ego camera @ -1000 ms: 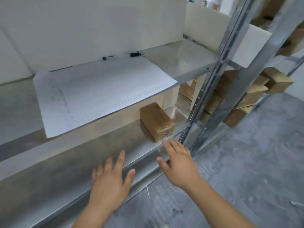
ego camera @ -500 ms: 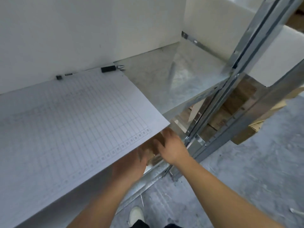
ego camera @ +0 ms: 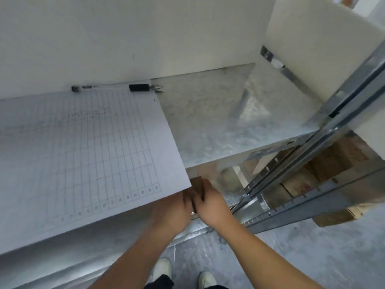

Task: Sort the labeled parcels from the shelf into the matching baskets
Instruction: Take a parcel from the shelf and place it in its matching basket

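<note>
below the gridded sheet (ego camera: 83, 155), both hands clasp a brown parcel (ego camera: 196, 184): left hand (ego camera: 170, 211) and right hand (ego camera: 212, 203) fingers curl round it, tips hidden

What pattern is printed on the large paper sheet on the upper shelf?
A grid of thin grey lines on the white paper sheet, seen in the head view.

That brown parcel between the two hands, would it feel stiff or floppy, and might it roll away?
The brown parcel looks like a flat-sided cardboard box, so probably stiff and unlikely to roll. The left hand and right hand both grip it, which hints at some bulk or weight, though most of it is hidden under the gridded paper sheet.
</note>
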Available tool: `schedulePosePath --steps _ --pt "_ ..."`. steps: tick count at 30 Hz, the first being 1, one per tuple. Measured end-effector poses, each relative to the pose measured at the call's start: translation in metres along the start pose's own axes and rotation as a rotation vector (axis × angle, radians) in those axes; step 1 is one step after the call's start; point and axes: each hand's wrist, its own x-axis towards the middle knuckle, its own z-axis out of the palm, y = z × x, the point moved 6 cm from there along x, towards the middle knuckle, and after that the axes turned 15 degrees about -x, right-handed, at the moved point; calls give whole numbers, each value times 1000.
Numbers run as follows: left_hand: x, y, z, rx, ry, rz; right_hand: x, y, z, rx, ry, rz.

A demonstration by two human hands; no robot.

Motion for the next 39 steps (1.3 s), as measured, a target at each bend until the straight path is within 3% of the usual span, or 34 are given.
schedulePosePath --steps 7,14,22,27,30,33,39 --pt "-76 -18 -19 117 453 59 -45 -22 -1 76 -102 -229" --pt "-190 -50 -39 -36 671 -222 -112 -77 28 229 -312 -439" --pt "-327 -99 -89 53 1018 -427 -217 -160 82 463 -617 -523" --pt "-399 -127 -105 190 1141 -510 -281 -207 119 476 -777 -553" --pt "-447 -149 -115 263 1163 -539 -325 -231 151 519 -974 -472" --pt "-500 -176 -125 252 1182 -589 -375 -254 190 588 -1149 -388" --pt "-592 -238 -144 252 1193 -640 -485 -298 245 663 -1314 -344"
